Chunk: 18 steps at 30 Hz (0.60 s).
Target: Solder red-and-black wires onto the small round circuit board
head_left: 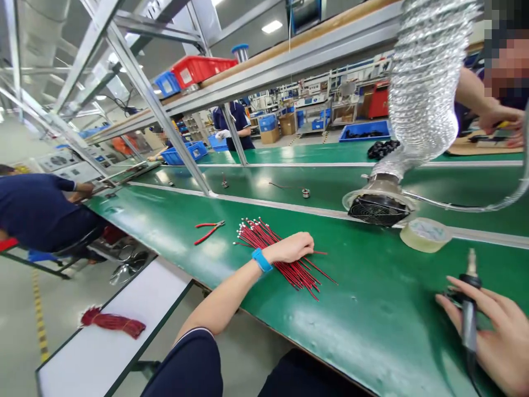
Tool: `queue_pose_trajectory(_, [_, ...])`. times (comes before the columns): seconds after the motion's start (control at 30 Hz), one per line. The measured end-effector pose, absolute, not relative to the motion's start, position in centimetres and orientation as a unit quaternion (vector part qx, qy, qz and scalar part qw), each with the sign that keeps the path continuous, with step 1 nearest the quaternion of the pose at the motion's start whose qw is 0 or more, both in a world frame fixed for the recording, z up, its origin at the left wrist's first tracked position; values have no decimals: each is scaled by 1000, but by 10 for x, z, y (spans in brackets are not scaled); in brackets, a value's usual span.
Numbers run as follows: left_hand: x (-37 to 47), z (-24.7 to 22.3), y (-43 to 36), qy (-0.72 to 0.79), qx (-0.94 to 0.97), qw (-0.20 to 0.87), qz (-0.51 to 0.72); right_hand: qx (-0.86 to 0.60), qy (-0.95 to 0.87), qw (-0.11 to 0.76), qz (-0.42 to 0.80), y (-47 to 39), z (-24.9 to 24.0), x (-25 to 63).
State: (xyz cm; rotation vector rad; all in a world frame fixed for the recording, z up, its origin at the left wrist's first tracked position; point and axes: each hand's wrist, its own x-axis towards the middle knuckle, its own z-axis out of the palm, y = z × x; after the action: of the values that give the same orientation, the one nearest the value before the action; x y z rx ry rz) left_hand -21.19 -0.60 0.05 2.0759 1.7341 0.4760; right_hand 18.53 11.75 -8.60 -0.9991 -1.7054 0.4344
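Observation:
My left hand (291,247) lies over a loose bundle of thin red-and-black wires (298,274) with white ends. Its fingers are curled closed around a wire, though the fingertips are partly hidden. At the right edge, my right hand (498,331) has its fingers around a soldering iron (469,325) with a dark handle, its metal tip pointing away from me and its cord running down. Something small and dark between thumb and forefinger is too unclear to name. Red-handled pliers (209,231) lie left of the wires.
A tape roll (425,235) sits beside a fan (378,208) under a foil duct (430,77). Small metal parts (306,193) stand beyond the rail. A tied wire bundle (112,322) rests on a white side table (107,358). Co-workers (45,212) are at left, behind and far right.

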Motion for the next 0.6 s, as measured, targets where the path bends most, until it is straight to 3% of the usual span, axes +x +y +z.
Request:
queue_pose_trajectory(0.07, [-205,7,-4,625,728,191,206,-369,-781,477,163,92,-77,174])
queue_pose_trajectory(0.2, [-181,15,8,600,726,213,261,-310,-816,458,166,54,-65,151])
queue_pose_trajectory(0.4, [-130,14,26,528,768,246,267,-370,-792,459,159,37,-65,134])
queue_pose_trajectory(0.6, [-142,50,39,523,796,112,283,-364,-771,481,204,34,-62,139])
